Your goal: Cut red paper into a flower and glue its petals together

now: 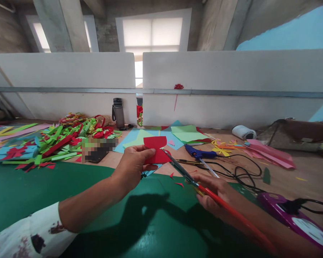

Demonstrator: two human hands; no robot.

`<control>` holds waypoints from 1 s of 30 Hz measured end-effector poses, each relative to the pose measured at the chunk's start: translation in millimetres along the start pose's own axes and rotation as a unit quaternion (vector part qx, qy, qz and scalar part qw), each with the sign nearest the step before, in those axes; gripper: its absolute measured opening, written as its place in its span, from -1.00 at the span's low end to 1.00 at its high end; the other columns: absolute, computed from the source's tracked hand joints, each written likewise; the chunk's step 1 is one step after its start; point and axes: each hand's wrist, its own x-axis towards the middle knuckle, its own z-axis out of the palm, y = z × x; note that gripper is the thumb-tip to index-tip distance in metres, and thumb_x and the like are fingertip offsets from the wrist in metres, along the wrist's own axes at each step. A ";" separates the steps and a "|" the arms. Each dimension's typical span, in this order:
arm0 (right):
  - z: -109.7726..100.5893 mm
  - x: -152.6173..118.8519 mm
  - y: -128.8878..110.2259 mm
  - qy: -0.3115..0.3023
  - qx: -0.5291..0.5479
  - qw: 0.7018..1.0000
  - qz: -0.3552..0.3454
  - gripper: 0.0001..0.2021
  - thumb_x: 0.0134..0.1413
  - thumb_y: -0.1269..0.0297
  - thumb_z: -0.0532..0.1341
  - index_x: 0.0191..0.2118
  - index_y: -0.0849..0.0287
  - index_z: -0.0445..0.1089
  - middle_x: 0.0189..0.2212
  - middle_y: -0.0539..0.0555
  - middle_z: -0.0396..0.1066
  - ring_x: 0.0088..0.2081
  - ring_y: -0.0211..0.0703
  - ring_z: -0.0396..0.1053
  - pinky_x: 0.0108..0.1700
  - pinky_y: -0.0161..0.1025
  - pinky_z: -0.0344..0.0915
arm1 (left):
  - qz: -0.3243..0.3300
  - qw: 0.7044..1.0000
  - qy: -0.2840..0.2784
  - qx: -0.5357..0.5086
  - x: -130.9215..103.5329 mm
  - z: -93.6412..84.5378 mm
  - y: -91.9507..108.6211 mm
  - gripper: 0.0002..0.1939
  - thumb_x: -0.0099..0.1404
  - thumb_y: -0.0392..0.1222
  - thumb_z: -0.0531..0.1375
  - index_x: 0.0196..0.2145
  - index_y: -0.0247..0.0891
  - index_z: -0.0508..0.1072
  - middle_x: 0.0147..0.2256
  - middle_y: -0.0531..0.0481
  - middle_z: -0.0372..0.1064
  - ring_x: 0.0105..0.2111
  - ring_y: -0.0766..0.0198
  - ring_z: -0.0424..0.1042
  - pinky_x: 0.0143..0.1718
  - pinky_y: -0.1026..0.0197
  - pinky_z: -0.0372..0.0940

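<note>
Pinched between the thumb and fingers of my left hand [133,164] is a piece of red paper [155,142], its side notched between an upper and a lower part. My right hand [216,193] grips a pair of scissors [181,169], and the blade tips meet the paper's right edge. A long red part runs back from the scissors along my right forearm; the fingers partly hide the handles. Small red paper scraps [179,185] lie below the blades on the green mat [97,229].
A blue glue gun [199,153] with a looping black cord lies beyond my right hand, near a purple power strip [293,218]. Cut paper strips [61,139] pile up at left. A bottle [118,114], a phone [98,152] and a bag [293,134] stand or lie farther back.
</note>
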 end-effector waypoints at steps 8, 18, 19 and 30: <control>0.5 4.6 10.2 0.002 -0.011 1.000 -0.008 -0.51 -0.02 -0.14 0.13 -0.10 0.12 0.37 -0.61 -0.02 0.26 -0.61 -0.28 0.17 -0.63 -0.36 0.10 | 0.001 1.000 -0.005 -0.015 -0.6 -0.8 1.3 -0.92 0.05 -0.34 0.26 -0.43 -0.38 0.43 -0.45 -0.05 0.41 -0.41 0.25 0.44 -0.42 0.21 0.41; -1.1 -0.2 -9.8 -0.020 0.031 0.999 0.012 -0.43 -0.08 -0.23 0.09 -0.11 0.12 0.36 -0.63 -0.08 0.15 -0.62 -0.32 0.03 -0.59 -0.36 0.03 | -0.003 1.000 -0.007 -0.015 0.2 -0.2 0.2 -0.88 0.04 -0.35 0.27 -0.41 -0.40 0.42 -0.42 -0.09 0.43 -0.39 0.21 0.46 -0.42 0.21 0.40; -1.3 -0.7 -11.5 -0.020 0.027 0.999 0.015 -0.44 -0.07 -0.23 0.08 -0.11 0.12 0.36 -0.62 -0.08 0.14 -0.61 -0.31 0.02 -0.58 -0.36 0.03 | -0.003 1.000 -0.006 -0.015 0.3 -0.3 0.3 -0.88 0.03 -0.35 0.27 -0.41 -0.40 0.42 -0.42 -0.10 0.44 -0.39 0.20 0.46 -0.42 0.21 0.40; -0.9 -1.2 -9.7 -0.026 0.030 0.999 0.005 -0.41 -0.05 -0.25 0.04 -0.10 0.15 0.31 -0.59 -0.09 0.08 -0.59 -0.33 -0.08 -0.56 -0.34 -0.08 | -0.002 1.000 -0.019 -0.023 1.0 0.1 0.3 -0.87 0.05 -0.36 0.25 -0.37 -0.40 0.44 -0.39 -0.13 0.47 -0.36 0.16 0.48 -0.42 0.21 0.41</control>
